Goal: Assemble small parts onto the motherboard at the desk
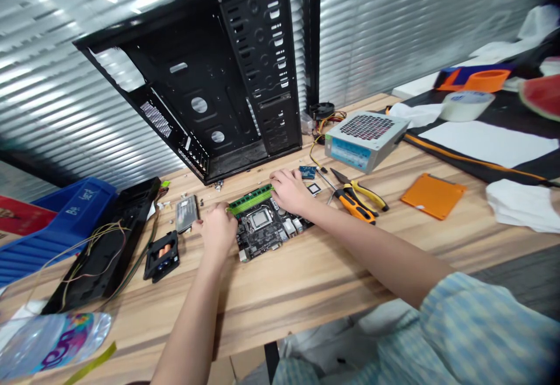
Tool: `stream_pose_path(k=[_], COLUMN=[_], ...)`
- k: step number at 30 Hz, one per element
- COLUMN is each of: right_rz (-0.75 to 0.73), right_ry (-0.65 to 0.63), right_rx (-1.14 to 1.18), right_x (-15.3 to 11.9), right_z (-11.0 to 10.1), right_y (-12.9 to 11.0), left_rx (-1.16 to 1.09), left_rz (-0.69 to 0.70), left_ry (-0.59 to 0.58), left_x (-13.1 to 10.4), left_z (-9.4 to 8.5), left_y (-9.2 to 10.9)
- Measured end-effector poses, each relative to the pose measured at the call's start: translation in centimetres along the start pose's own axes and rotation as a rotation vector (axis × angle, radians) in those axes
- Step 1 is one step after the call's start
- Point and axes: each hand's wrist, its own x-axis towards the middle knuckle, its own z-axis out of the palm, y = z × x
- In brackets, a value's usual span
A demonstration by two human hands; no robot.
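Note:
A black motherboard (pixel 266 230) with a silver processor in its socket lies on the wooden table. Along its far edge runs a green memory module (pixel 251 198) in or over the bright green slots. My left hand (pixel 217 226) is at the left end of the module, fingers bent and pressed together at the slot's end. At the module's right end is my right hand (pixel 289 189), its fingers curled down on it. The fingertips of both hands are partly hidden, and whether the module is fully seated cannot be made out.
An open black computer case (pixel 227 76) stands behind the board. To the right are pliers (pixel 363 192), a screwdriver (pixel 354 205), a power supply (pixel 367 137) and an orange plate (pixel 433 195). A metal drive (pixel 187 213), black bracket (pixel 161 256) and bottle (pixel 56 341) lie left.

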Motion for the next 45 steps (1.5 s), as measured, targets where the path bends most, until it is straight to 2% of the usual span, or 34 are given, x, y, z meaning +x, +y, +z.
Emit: stream_pose_path(k=[18,26,37,45], right_rz=[-0.030,0.004,0.153,0.117], right_ry=[0.013,-0.008,0.002,0.006], right_rx=[0.013,0.011,-0.040,-0.027], right_x=[0.02,0.00,-0.06,-0.02], right_z=[0.14,-0.21,-0.33,-0.33], right_y=[0.13,-0.02,-0.28,-0.25], left_rx=[-0.017,-0.002,0.138,0.132], left_rz=[-0.013,-0.031,-0.092,-0.040], left_ry=[0.001,-0.013,-0.013,0.040], left_x=[0.24,0.21,-0.09,-0.15], left_z=[0.40,0.13,0.33,0.42], left_y=[-0.44,-0.21,0.06,0.16])
